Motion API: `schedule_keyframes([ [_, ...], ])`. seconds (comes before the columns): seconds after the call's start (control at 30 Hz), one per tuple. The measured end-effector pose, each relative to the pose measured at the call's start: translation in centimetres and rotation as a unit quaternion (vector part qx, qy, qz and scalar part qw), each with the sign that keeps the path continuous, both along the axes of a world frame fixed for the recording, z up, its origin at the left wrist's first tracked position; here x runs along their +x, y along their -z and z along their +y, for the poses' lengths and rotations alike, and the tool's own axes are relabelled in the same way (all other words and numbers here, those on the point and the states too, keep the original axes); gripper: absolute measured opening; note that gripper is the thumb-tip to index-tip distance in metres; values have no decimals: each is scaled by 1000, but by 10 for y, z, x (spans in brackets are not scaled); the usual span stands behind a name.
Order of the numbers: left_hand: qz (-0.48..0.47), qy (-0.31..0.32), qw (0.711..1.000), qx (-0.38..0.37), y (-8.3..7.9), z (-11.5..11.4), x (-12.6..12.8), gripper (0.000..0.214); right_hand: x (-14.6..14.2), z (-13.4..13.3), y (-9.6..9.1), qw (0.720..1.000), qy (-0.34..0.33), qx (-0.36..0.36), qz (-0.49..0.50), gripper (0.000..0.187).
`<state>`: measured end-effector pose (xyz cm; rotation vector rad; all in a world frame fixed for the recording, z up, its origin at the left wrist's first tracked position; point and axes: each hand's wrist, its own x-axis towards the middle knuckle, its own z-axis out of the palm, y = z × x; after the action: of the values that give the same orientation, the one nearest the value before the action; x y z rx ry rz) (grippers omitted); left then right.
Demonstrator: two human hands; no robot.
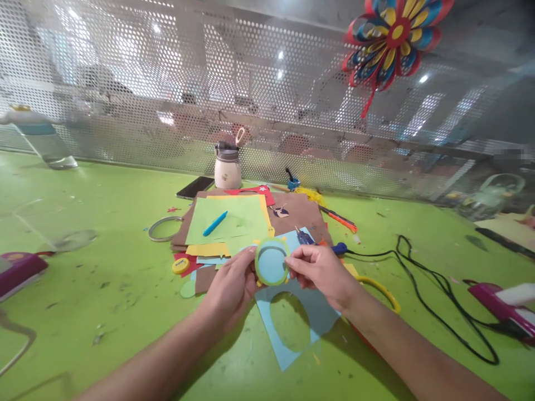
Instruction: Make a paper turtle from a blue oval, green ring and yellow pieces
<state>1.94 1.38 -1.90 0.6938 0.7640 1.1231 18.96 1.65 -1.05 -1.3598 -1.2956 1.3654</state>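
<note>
Facing upward between both hands, a round piece [272, 264] is held over the middle of the green worktop [125, 323], well apart from its far edge. Its rim is yellowish green and its inside shows pale blue, with a dark curved band along the top; small yellow bits stick out around the rim. The left hand [234, 278] holds the left side of the rim, and the right hand [315, 270] has thumb and index finger narrowly pinched at the right side. The back of the piece is hidden, and also some left fingers. Below, a blue sheet [324, 314] with a round hole is partly covered by the right hand. One purple-red device [20, 274], near the worktop's left, is cut off by the view.
</note>
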Motion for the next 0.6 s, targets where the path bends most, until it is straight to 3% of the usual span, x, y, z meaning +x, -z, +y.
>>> schedule_keyframes([
  [0.2, 18, 32, 999, 8, -5, -3, -1, 26, -2, 2, 3, 1000, 7, -5, 9, 21],
  [0.6, 92, 29, 995, 22, -4, -1, 1, 26, 0, 1, 6, 1000, -5, -3, 5, 19],
])
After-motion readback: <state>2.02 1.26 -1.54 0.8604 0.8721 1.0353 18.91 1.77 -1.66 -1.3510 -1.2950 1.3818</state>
